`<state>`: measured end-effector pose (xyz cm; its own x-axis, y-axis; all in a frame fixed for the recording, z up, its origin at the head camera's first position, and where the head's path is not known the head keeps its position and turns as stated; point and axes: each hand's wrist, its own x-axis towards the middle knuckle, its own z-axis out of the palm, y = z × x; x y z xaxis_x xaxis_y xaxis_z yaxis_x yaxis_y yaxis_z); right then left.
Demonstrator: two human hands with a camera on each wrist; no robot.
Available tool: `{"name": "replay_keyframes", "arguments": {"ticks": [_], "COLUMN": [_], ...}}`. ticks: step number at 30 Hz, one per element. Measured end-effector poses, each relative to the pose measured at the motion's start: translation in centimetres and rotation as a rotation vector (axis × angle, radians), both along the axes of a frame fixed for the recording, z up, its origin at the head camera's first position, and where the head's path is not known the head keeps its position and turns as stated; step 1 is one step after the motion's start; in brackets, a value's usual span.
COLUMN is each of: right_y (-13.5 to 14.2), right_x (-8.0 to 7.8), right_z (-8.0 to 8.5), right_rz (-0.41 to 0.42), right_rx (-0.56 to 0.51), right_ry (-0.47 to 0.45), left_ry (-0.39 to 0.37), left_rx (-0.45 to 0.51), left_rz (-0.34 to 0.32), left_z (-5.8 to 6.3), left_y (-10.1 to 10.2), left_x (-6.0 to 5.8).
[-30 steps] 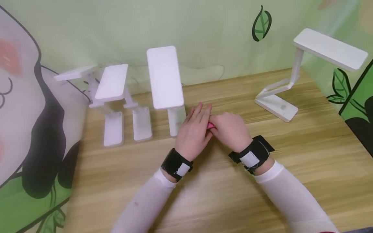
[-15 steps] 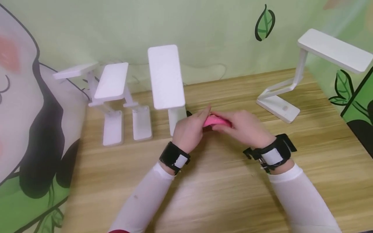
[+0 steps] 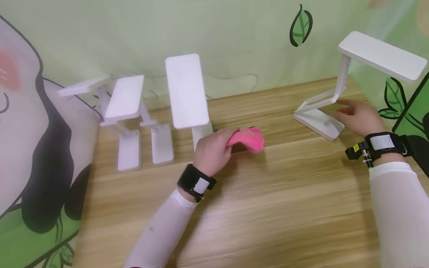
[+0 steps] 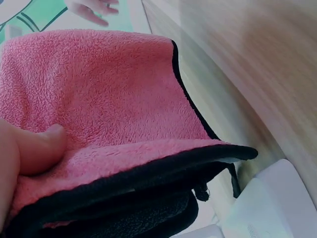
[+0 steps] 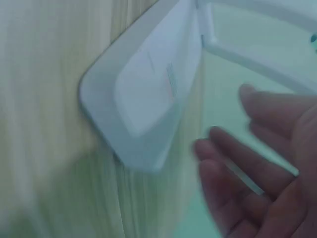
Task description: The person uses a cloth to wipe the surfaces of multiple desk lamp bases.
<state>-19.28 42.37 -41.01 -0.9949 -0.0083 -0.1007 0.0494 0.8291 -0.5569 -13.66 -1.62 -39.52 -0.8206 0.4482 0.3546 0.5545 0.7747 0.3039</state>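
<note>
My left hand grips a pink towel with black edging, beside the nearest of the left lamps. In the left wrist view the thumb presses on the fluffy pink side of the towel, which is folded over and shows a dark underside. On the right, my right hand is beside the base of a white folding desk lamp, its fingers loosely bent and holding nothing. The right wrist view, slightly blurred, has the fingers apart from the lamp base.
Three more white lamps stand in a row at the left: one far left, one beside it, and a taller one close behind my left hand. A cartoon-printed wall borders the wooden table.
My right hand has let go of the towel and moved right to the lamp there. The towel stays in my left hand, its free end now drooping.
</note>
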Motion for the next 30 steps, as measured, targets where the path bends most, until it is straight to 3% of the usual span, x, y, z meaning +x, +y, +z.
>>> {"name": "replay_keyframes", "arguments": {"ticks": [6,13,21,26,30], "right_y": [-0.6,-2.1,-3.4,-5.9,-8.9], "right_x": [-3.0,-3.9,-3.2,-2.7,-2.4], "right_z": [-1.2,-1.2,-2.1,-3.0,-2.9], "right_rz": [-0.106,-0.205,-0.278,-0.240,-0.173], "right_rx": [-0.154,-0.452,-0.195,-0.121,-0.047], "right_ry": [0.061,0.120,0.237,0.324,0.397], "left_ry": [0.020,0.002,-0.007,0.013,0.022], "left_rx": [0.012,0.037,0.078,0.089,0.097], "left_rz": [-0.015,-0.040,-0.087,-0.145,-0.147], "left_z": [0.2,0.4,0.7,0.9,1.1], "left_y": [0.1,-0.1,0.1,0.8,1.0], "left_x": [0.4,0.9,1.3,2.0,2.4]}}
